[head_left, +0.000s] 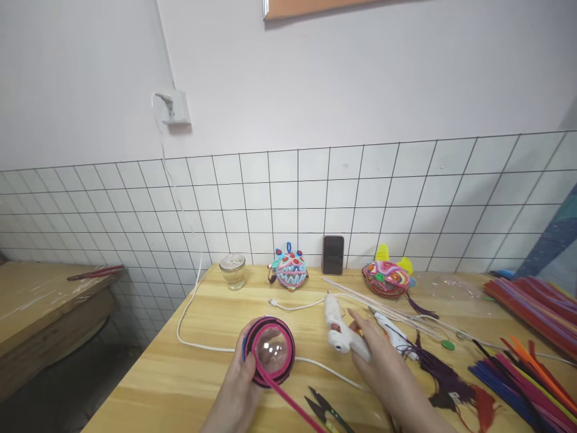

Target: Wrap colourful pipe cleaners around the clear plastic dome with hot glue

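My left hand is wrapped around the side of a clear plastic dome ringed with pink, dark and blue pipe cleaners. A loose pink pipe cleaner trails from it toward the bottom edge. My right hand grips a white hot glue gun by its handle, the nozzle pointing away from me over the table. Between my hands, near the front, lie black thread snips. A white cable passes behind the dome.
Along the tiled wall stand a glass jar, a blue-and-red decorated face ornament, a phone and a pink ornament. Purple tassels and pipe cleaner bundles lie right. Another table stands left.
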Demonstrator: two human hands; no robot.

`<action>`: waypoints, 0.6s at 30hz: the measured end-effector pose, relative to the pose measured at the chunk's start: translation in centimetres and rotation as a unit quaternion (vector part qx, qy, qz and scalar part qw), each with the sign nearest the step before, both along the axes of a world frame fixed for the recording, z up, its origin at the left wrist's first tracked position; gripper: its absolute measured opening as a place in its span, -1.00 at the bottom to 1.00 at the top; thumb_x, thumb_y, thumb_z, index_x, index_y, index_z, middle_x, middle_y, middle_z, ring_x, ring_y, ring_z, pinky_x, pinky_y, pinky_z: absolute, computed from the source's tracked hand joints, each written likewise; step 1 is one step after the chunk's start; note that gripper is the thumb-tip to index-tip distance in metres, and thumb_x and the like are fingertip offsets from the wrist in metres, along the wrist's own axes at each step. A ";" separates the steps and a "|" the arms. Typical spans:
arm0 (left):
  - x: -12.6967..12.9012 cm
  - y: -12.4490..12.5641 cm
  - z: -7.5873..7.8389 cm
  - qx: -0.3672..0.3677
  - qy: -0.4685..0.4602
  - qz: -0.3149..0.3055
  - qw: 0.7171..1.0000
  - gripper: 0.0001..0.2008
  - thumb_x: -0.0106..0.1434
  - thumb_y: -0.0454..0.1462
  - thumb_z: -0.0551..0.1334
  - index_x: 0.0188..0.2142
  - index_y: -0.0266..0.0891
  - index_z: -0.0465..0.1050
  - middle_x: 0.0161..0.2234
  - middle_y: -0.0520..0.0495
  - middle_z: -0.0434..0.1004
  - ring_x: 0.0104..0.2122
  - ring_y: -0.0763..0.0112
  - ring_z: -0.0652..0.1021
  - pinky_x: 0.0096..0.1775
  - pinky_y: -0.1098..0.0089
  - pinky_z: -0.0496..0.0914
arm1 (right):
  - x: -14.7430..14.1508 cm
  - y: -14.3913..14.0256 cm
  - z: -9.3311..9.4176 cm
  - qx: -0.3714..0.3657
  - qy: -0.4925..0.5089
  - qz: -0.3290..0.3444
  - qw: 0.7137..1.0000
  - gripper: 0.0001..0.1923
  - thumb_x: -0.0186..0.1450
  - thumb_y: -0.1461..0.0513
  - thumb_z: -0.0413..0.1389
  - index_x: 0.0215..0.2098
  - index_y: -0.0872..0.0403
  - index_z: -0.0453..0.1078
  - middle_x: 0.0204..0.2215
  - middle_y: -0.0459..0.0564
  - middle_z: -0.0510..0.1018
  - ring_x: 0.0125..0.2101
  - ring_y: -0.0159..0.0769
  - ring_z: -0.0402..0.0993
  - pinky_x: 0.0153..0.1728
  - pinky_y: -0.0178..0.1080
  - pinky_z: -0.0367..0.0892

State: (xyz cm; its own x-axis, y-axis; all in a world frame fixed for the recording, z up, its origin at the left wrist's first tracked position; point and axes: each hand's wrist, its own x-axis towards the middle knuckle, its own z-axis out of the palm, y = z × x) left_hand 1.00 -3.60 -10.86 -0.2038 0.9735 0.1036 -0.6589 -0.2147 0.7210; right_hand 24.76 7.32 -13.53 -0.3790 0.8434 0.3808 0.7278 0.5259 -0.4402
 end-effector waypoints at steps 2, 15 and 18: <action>-0.1 0.0 0.2 -0.010 -0.021 0.002 1.000 -0.61 0.12 -0.16 0.35 -0.03 -0.01 0.48 -0.04 -0.09 0.60 0.04 0.10 0.50 0.13 0.10 0.27 | 0.4 -0.3 0.5 0.020 0.068 -0.001 0.997 -0.49 0.25 0.30 -0.09 0.19 0.17 0.08 -0.01 0.21 0.47 0.04 -0.07 0.39 0.01 -0.06 0.32; -0.3 -0.5 0.4 -0.024 -0.041 0.040 0.998 -0.45 -0.06 -0.19 0.47 -0.03 0.04 0.44 -0.03 -0.05 0.56 0.06 0.12 0.45 0.08 0.19 0.29 | -5.4 -6.9 2.1 -0.211 0.531 0.070 0.818 -0.26 0.00 0.22 0.36 0.11 -0.09 0.20 -0.33 -0.14 0.46 -0.67 -0.52 0.21 -0.66 -0.41 0.26; 0.7 -0.4 0.6 -0.025 -0.007 0.062 0.998 -0.38 -0.15 -0.16 0.50 -0.05 -0.02 0.43 -0.07 -0.10 0.56 0.02 0.06 0.47 0.03 0.19 0.33 | -5.8 -7.7 1.8 -0.217 0.567 0.098 0.789 -0.36 0.00 0.19 0.38 0.01 -0.13 0.28 -0.29 -0.13 0.47 -0.65 -0.53 0.31 -0.65 -0.42 0.27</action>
